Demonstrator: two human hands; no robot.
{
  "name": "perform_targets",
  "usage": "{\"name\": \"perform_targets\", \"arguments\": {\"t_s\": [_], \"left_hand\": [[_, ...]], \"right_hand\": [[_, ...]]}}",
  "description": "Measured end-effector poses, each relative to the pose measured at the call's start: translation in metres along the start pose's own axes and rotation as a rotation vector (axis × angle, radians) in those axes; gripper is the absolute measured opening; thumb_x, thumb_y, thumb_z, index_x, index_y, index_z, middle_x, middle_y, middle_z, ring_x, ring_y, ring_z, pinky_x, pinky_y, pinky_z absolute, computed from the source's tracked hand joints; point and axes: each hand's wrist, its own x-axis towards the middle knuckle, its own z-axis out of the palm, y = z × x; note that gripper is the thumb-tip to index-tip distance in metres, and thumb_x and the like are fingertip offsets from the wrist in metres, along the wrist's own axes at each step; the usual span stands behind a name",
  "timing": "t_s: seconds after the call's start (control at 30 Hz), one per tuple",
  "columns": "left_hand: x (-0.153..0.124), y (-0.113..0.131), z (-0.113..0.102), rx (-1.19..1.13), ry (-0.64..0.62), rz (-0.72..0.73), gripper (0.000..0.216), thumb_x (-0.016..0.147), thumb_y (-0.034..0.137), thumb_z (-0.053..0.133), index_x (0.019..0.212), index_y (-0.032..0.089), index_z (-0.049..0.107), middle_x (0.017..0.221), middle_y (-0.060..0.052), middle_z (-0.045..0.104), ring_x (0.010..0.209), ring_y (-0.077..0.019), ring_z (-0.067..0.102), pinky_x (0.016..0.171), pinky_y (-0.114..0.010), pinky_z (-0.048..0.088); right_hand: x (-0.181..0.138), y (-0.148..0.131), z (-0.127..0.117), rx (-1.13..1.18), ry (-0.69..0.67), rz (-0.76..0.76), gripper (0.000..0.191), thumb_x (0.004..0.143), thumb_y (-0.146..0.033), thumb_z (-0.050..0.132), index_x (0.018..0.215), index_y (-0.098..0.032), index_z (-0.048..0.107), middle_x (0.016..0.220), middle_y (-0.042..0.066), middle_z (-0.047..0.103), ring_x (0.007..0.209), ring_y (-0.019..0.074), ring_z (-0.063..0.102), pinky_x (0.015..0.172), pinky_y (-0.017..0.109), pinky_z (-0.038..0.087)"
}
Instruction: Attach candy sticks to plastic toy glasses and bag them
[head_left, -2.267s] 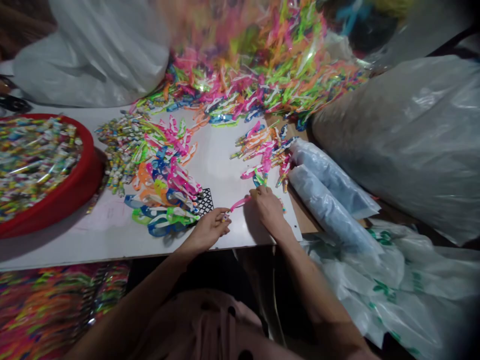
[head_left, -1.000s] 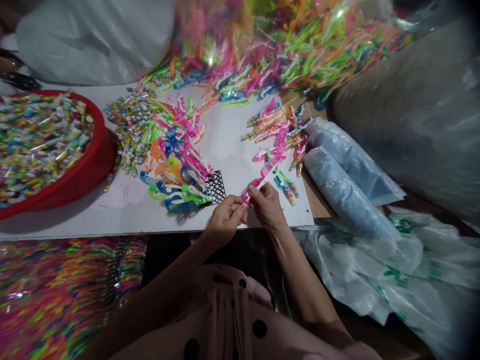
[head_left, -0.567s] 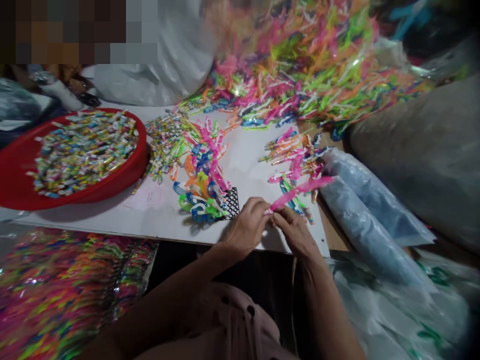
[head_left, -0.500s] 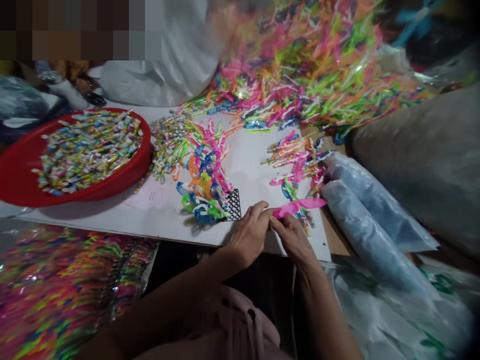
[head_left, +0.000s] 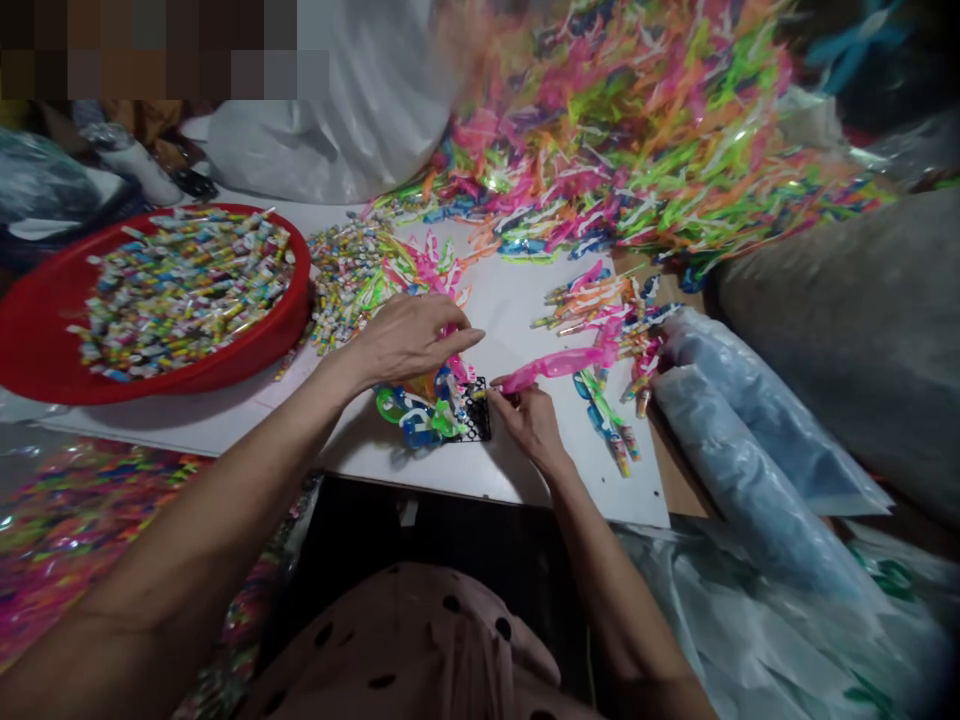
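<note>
My right hand (head_left: 531,420) pinches the near end of a long, translucent pink plastic piece (head_left: 562,364). That end lies close to the right side of a black perforated grid (head_left: 475,420), with a small yellowish tip showing beside it. Over the cluster of coloured plastic pieces (head_left: 420,415) left of the grid hovers my left hand (head_left: 409,340), its thumb and fingers apart. Pink plastic shows between thumb and index finger, but whether they touch it I cannot tell. The hand hides much of the cluster.
A red basin (head_left: 255,372) full of small wrapped sticks stands left on the white board (head_left: 517,300). More sticks (head_left: 341,265) lie beside it. A large heap of colourful plastic pieces (head_left: 600,130) fills the back. Rolled clear plastic (head_left: 750,460) lies at right, near small bunches (head_left: 592,300).
My left hand has let go of the pink piece and moved left over the cluster. My right hand has brought the piece's near end left, to the grid.
</note>
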Motion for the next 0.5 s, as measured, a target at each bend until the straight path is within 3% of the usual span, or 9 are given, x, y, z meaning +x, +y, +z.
{"name": "perform_targets", "arguments": {"t_s": [0.2, 0.33, 0.4, 0.5], "left_hand": [[0.003, 0.011, 0.004, -0.019, -0.014, -0.040, 0.051, 0.091, 0.055, 0.034, 0.099, 0.017, 0.068, 0.101, -0.008, 0.069, 0.095, -0.0224, 0.061, 0.088, -0.035, 0.043], [0.006, 0.013, 0.003, 0.052, -0.018, -0.090, 0.044, 0.085, 0.045, 0.040, 0.109, 0.018, 0.065, 0.107, -0.009, 0.069, 0.100, -0.0264, 0.062, 0.090, -0.039, 0.044], [0.007, 0.012, 0.004, 0.067, -0.031, -0.131, 0.041, 0.084, 0.036, 0.038, 0.109, 0.018, 0.065, 0.108, -0.009, 0.069, 0.100, -0.0273, 0.062, 0.089, -0.040, 0.044], [0.008, 0.011, 0.005, 0.066, -0.052, -0.123, 0.042, 0.082, 0.031, 0.035, 0.108, 0.018, 0.065, 0.109, -0.008, 0.069, 0.100, -0.0279, 0.063, 0.088, -0.041, 0.045]], "right_hand": [[0.011, -0.035, 0.020, -0.496, -0.201, 0.059, 0.023, 0.090, -0.014, 0.043, 0.102, -0.015, 0.063, 0.095, 0.015, 0.068, 0.086, 0.0260, 0.063, 0.071, 0.032, 0.044], [0.015, -0.046, 0.030, -0.599, -0.226, 0.052, 0.027, 0.090, -0.010, 0.040, 0.107, -0.010, 0.060, 0.098, 0.016, 0.068, 0.089, 0.0257, 0.064, 0.074, 0.033, 0.045], [0.014, -0.033, 0.017, -0.483, -0.297, -0.012, 0.022, 0.091, -0.015, 0.045, 0.107, -0.013, 0.061, 0.100, 0.012, 0.069, 0.090, 0.0224, 0.064, 0.075, 0.030, 0.046], [0.017, 0.002, -0.030, -0.374, -0.283, -0.061, 0.023, 0.092, -0.020, 0.050, 0.111, -0.017, 0.061, 0.108, 0.008, 0.067, 0.097, 0.0183, 0.062, 0.082, 0.026, 0.045]]}}
